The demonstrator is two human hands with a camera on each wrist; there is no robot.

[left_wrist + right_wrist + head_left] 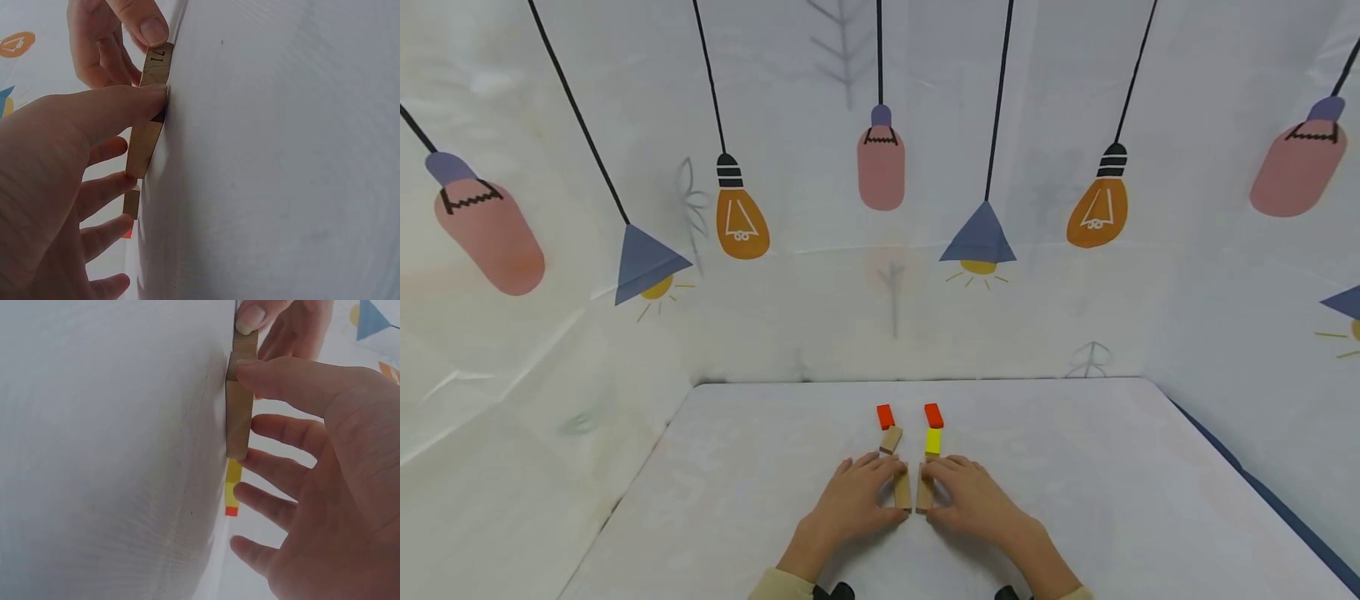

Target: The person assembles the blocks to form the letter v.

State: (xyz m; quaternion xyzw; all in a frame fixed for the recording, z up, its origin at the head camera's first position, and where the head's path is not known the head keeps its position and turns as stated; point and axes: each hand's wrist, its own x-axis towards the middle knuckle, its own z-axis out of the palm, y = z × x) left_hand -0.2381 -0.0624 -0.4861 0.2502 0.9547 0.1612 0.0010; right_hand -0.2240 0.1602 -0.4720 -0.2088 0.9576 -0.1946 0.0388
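Two plain wooden blocks lie lengthwise, side by side with a narrow gap, on the white table. My left hand (855, 498) pinches the left wooden block (902, 490) by its ends, thumb at the near end, fingertips at the far one. The right wooden block (924, 492) is held the same way by my right hand (976, 502). The number 71 shows on the near end of the right wooden block (156, 65) in the left wrist view. Beyond the left hand's fingertips sits a tilted wooden block (891, 439); a yellow block (933, 441) stands beyond the right hand's.
Farther back on the white table (760, 467) lie a left red block (885, 416) and a right red block (933, 415), behind the tilted wooden block and the yellow one. A white sheet (820, 317) printed with hanging lamps rises behind the table's back edge.
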